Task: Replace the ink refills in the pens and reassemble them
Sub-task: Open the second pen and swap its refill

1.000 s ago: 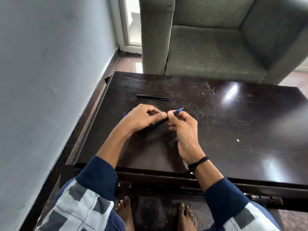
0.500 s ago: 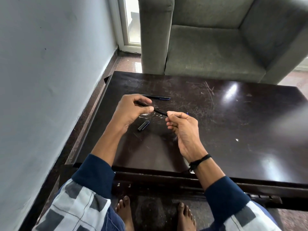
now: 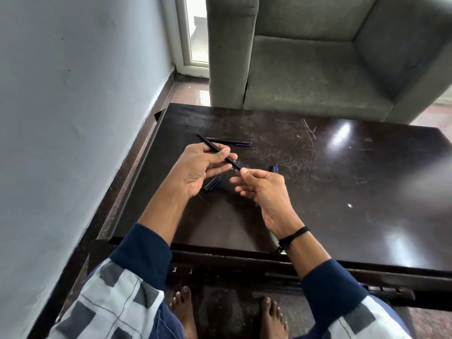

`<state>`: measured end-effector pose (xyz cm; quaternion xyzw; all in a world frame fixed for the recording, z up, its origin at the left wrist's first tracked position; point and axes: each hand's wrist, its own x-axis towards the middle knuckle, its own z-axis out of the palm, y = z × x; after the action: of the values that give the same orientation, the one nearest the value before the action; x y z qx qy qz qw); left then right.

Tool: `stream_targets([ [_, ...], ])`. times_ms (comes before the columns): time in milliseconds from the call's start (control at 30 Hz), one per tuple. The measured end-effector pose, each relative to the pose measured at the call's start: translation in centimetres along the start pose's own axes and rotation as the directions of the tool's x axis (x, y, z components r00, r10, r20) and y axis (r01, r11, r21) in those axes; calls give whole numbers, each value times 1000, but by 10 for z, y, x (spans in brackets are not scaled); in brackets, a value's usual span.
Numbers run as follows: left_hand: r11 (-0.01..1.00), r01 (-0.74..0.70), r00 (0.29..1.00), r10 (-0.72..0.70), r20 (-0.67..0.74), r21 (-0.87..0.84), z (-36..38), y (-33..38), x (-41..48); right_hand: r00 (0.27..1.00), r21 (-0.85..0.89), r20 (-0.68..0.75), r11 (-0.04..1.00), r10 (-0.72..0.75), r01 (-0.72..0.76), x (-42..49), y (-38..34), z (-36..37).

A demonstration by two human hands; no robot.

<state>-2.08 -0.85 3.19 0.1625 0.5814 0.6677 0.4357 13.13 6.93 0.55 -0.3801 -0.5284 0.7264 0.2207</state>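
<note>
Since a second ago the two hands have drawn apart, and the cap they covered then now shows on the table [image 3: 367, 192]. Over the last half second the left hand [image 3: 200, 170] has rolled palm-up, and more of the pen barrel [image 3: 208, 143] juts out past it toward the far left.

There is one grey armchair [image 3: 305, 77] behind one dark, scratched table. Two hands work above the table's near left part. The left hand curls its fingers and thumb round the middle of the black pen barrel, holding it aslant off the surface. The right hand [image 3: 265, 192] has curled fingers, with thumb and forefinger pinching at the barrel's near end.

Two pens show: the held barrel and a second pen [image 3: 230, 142] lying flat just beyond the left hand. One black cap [image 3: 212, 183] lies on the table between the hands. One small blue-tipped piece [image 3: 275, 168] peeks from behind the right hand. I cannot tell whether it is held or lying there.
</note>
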Motion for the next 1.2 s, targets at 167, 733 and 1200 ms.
stream_targets([
  [167,999,-2,1000,2,-13,32,1,0,-1,998,-161,-5,985,-62,60,-4,-1,2],
  [733,999,7,996,-11,-89,-53,7,-4,-1,922,-522,-133,816,-364,247,-1,4,7],
  [1200,993,95,993,-100,-67,-65,6,-4,-1,930,-437,-138,864,-339,250,4,6,4],
])
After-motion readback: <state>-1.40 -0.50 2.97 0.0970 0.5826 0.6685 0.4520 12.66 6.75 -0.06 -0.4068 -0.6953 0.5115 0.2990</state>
